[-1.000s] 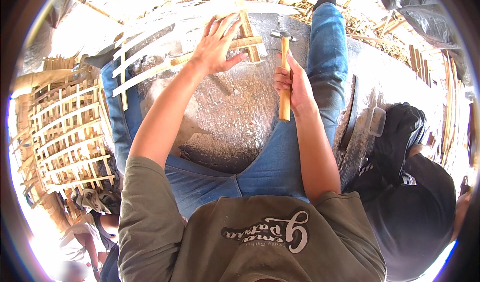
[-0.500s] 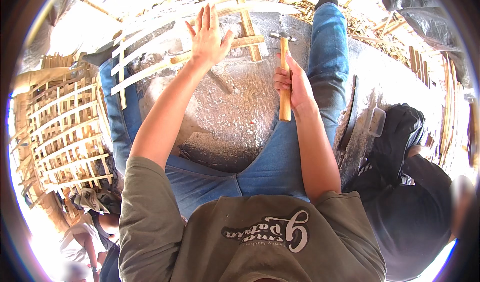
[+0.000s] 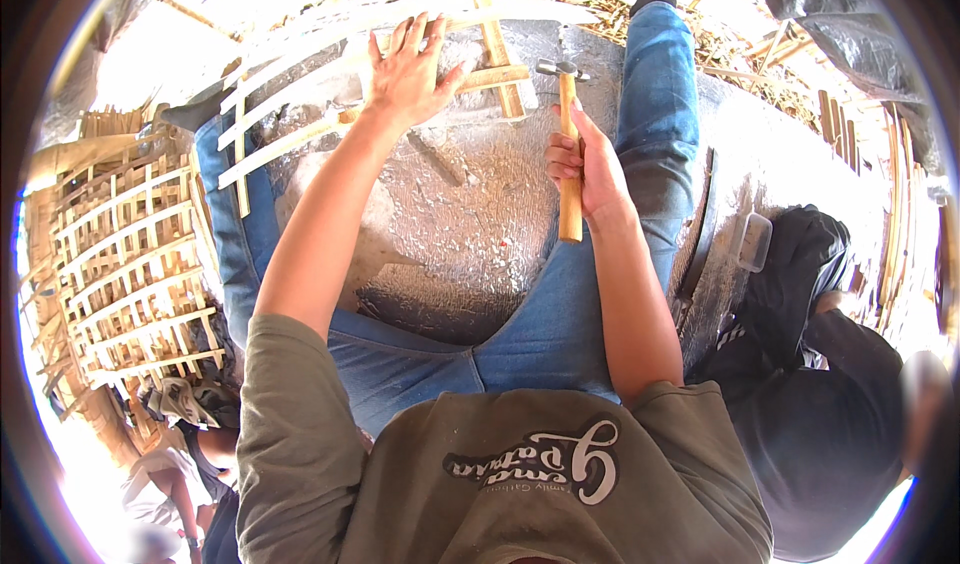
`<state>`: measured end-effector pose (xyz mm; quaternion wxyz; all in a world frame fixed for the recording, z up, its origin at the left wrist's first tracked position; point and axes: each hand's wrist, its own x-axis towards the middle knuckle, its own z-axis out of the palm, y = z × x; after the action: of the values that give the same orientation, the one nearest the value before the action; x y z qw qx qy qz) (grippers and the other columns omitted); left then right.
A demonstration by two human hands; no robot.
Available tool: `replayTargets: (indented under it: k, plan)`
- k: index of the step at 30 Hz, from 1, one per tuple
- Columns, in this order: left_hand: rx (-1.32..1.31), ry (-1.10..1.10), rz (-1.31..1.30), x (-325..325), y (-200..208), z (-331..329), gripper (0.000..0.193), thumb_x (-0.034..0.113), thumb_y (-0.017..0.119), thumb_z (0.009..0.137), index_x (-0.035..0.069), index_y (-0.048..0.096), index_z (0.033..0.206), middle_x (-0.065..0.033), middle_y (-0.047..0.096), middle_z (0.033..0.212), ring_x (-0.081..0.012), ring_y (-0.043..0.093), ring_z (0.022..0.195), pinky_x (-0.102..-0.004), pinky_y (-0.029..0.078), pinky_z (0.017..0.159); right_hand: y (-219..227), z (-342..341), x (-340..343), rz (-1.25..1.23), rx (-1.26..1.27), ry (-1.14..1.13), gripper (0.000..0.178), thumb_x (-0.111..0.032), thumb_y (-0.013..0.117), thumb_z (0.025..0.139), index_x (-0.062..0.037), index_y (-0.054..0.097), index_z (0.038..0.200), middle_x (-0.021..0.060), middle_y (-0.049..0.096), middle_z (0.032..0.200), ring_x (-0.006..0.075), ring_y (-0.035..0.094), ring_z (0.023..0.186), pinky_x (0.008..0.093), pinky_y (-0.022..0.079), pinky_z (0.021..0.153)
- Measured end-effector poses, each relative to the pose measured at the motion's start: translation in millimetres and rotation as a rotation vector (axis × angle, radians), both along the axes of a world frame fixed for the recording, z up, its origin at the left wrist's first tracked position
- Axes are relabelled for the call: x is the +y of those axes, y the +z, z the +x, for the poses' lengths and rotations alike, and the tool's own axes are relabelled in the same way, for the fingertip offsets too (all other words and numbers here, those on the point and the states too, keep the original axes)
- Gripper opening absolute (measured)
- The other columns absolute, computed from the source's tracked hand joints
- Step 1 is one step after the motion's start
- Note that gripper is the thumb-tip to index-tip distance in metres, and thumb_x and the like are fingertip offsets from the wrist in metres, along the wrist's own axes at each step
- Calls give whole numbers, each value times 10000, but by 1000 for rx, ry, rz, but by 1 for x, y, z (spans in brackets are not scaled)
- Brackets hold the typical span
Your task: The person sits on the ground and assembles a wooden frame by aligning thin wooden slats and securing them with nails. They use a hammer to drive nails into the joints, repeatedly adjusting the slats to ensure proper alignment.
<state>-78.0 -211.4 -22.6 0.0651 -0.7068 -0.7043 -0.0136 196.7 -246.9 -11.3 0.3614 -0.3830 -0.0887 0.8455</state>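
Note:
A hammer with a pale wooden handle and a dark metal head stands upright in my right hand, whose fingers wrap round the handle. My left hand lies over a lattice frame of light bamboo strips, its fingers spread and holding nothing. The frame's near strip passes beneath that hand, and a cross strip runs away from me beside it. The hammer head is just right of the frame's end, apart from it.
I sit on a worn silvery sheet, legs spread round the frame. Stacked bamboo lattices stand at the left. A person in dark clothes sits at the right, near a clear plastic container. Another person is at lower left.
My left hand has shifted slightly left along the bamboo frame, and the frame has slid a little left. The right hand with the hammer has hardly moved.

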Motion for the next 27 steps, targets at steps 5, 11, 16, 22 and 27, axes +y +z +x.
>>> replayTargets:
  k: [5, 11, 16, 22, 27]
  plan:
    - [-119, -20, 61, -4, -15, -8, 723, 584, 434, 988, 247, 233, 1595, -110, 217, 1647, -308, 222, 1511, -657, 96, 1209, -1, -2, -1, 5, -7, 14, 387, -346, 655, 967, -136, 490, 1248, -40, 403, 724, 32, 337, 526, 206, 293, 473]
    - [-128, 3, -13, -4, -11, -3, 755, 628, 400, 987, 225, 219, 1599, -120, 199, 1651, -305, 175, 1525, -643, 69, 1216, -2, 1, -1, 14, 2, 28, 448, -364, 661, 967, -104, 475, 1281, -43, 385, 717, 26, 340, 523, 202, 300, 463]
    - [-21, 23, -61, -4, -5, 2, 777, 666, 352, 989, 217, 194, 1604, -114, 200, 1649, -297, 175, 1524, -625, 86, 1227, 0, 1, -3, 10, -29, 33, 433, -358, 624, 995, -94, 469, 1301, -46, 377, 742, 24, 328, 536, 188, 290, 462]
    - [-106, 16, 55, -6, -15, -3, 730, 599, 445, 985, 225, 263, 1585, -107, 277, 1618, -296, 246, 1499, -640, 122, 1215, 5, 13, -30, -150, 112, -48, 315, -240, 454, 1071, -76, 475, 1340, -50, 355, 748, 32, 334, 556, 189, 298, 455]
    - [-57, 24, 1, -5, -12, 2, 753, 632, 411, 982, 222, 243, 1591, -111, 264, 1624, -298, 244, 1497, -642, 128, 1214, 41, 8, -79, -310, 154, -216, 292, -205, 431, 1072, -80, 464, 1334, -45, 355, 752, 42, 334, 570, 183, 302, 448]
